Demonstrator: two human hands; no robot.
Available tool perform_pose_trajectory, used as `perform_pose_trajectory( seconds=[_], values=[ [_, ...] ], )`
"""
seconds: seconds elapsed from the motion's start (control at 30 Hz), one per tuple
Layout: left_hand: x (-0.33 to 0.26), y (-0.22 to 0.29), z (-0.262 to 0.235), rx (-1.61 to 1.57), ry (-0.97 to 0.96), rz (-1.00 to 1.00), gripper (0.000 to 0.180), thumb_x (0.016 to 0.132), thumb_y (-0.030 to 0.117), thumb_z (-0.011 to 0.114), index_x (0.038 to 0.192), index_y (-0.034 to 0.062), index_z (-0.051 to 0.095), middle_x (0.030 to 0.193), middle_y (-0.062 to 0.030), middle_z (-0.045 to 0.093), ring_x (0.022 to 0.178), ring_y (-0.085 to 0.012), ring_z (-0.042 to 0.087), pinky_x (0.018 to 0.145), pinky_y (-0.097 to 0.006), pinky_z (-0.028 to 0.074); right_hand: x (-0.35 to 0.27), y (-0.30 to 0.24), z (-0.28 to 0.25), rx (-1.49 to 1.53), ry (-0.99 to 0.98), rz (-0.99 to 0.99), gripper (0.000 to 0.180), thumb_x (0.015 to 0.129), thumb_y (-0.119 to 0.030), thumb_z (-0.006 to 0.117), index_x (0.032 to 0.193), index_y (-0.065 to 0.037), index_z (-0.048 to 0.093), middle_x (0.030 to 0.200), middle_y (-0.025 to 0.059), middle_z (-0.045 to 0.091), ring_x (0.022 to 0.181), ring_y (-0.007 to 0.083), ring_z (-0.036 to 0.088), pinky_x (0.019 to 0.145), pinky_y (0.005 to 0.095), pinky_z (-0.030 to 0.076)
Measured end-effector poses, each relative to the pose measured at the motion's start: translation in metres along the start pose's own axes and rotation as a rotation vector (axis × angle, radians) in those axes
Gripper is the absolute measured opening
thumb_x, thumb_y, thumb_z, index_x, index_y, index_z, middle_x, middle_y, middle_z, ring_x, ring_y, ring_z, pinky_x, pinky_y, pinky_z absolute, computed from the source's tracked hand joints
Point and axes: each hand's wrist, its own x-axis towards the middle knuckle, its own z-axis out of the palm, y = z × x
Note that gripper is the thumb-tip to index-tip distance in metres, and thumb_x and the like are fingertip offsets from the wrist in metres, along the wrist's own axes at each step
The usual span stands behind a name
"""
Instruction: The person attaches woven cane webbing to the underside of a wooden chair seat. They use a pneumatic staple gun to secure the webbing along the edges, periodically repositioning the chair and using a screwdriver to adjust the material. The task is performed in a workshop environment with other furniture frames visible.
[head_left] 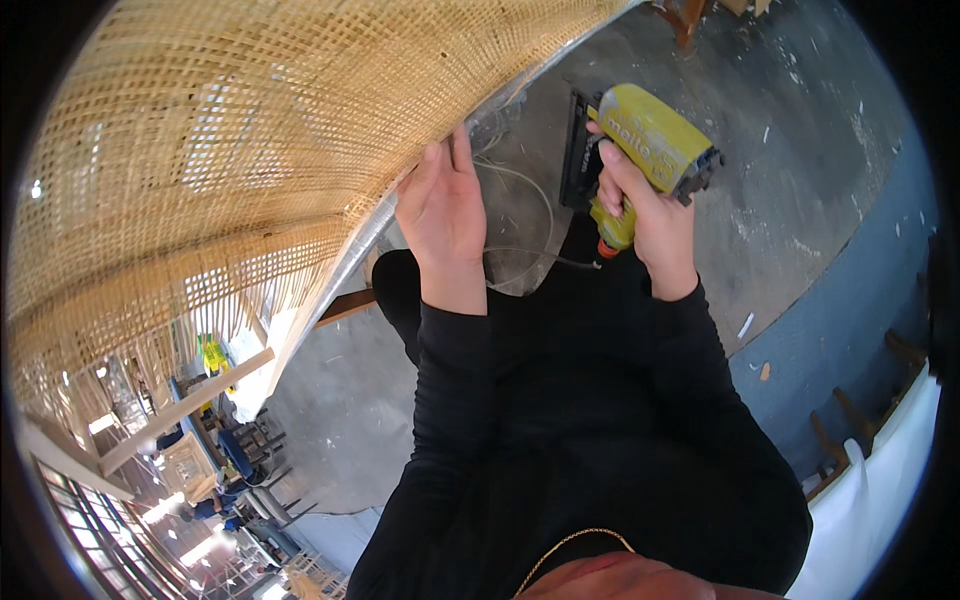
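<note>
A large sheet of woven cane webbing point(270, 130) curves across the upper left, its edge running along a pale, plastic-covered border point(368, 232). My left hand point(445, 210) is at that edge, palm up, with thumb and fingers closed on the rim; some fingertips are hidden. To the right, clear of the cane, my right hand point(645, 215) grips the handle of a yellow-green nail gun point(655, 135). The gun's black magazine point(575, 150) is on the side toward the cane. A thin air hose point(550, 215) loops between my hands and runs to the gun's orange fitting.
Small scraps lie on the grey floor point(790, 190). A wooden bar point(190, 410) crosses below the cane at left. Furniture frames and stools point(255, 470) stand farther off at lower left. White cloth point(870, 500) covers something with wooden legs point(850, 415) at lower right.
</note>
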Motion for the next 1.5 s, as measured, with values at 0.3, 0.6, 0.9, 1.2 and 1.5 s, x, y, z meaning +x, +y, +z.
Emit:
perform_pose_trajectory(
  seconds=[0.3, 0.6, 0.9, 1.2, 1.5],
  values=[
    [0.029, -0.057, 0.016, 0.2, -0.047, 0.067, 0.053, 0.102, 0.028, 0.068, 0.142, 0.0008, 0.048, 0.141, -0.0114, 0.056, 0.132, -0.0235, 0.054, 0.121, -0.041, 0.041, 0.016, 0.007, 0.016, -0.274, 0.021, -0.124, 0.028, 0.1, -0.016, 0.069, 0.122, 0.001, 0.07, 0.071, -0.0014, 0.058, 0.058, 0.0053, 0.05, 0.055, 0.0229, 0.04],
    [0.034, -0.072, 0.016, 0.381, 0.089, 0.167, 0.04, 0.102, 0.027, 0.069, 0.129, 0.0, 0.059, 0.128, -0.0098, 0.064, 0.113, -0.0184, 0.065, 0.1, -0.034, 0.056, 0.039, 0.028, 0.011, -0.42, 0.025, -0.277, 0.025, 0.098, -0.014, 0.073, 0.12, -0.003, 0.073, 0.077, -0.0048, 0.063, 0.058, 0.0017, 0.049, 0.053, 0.0204, 0.038],
    [0.036, -0.073, 0.011, 0.405, 0.109, 0.161, 0.027, 0.103, 0.017, 0.068, 0.123, 0.0005, 0.063, 0.121, -0.0087, 0.067, 0.104, -0.0173, 0.067, 0.091, -0.035, 0.061, 0.049, 0.033, 0.009, -0.429, -0.043, -0.319, 0.034, 0.086, -0.011, 0.08, 0.117, 0.001, 0.071, 0.109, 0.0113, 0.077, 0.099, 0.0201, 0.074, 0.088, 0.0329, 0.057],
    [0.034, -0.07, 0.013, 0.467, 0.178, 0.12, 0.023, 0.102, 0.019, 0.069, 0.118, 0.0012, 0.066, 0.111, -0.0071, 0.07, 0.094, -0.0142, 0.067, 0.07, -0.031, 0.059, 0.051, 0.02, 0.013, -0.607, -0.084, -0.359, 0.029, 0.089, -0.009, 0.076, 0.116, 0.0, 0.072, 0.109, 0.0107, 0.077, 0.096, 0.0197, 0.074, 0.083, 0.0332, 0.058],
    [0.035, -0.067, 0.012, 0.433, 0.169, 0.103, 0.025, 0.101, 0.018, 0.07, 0.117, 0.0005, 0.065, 0.11, -0.0069, 0.069, 0.092, -0.0144, 0.066, 0.068, -0.032, 0.059, 0.044, 0.018, 0.026, -0.464, 0.01, -0.198, 0.02, 0.097, -0.01, 0.073, 0.114, -0.001, 0.075, 0.087, -0.0018, 0.072, 0.062, 0.0033, 0.053, 0.054, 0.0227, 0.042]
  ],
)
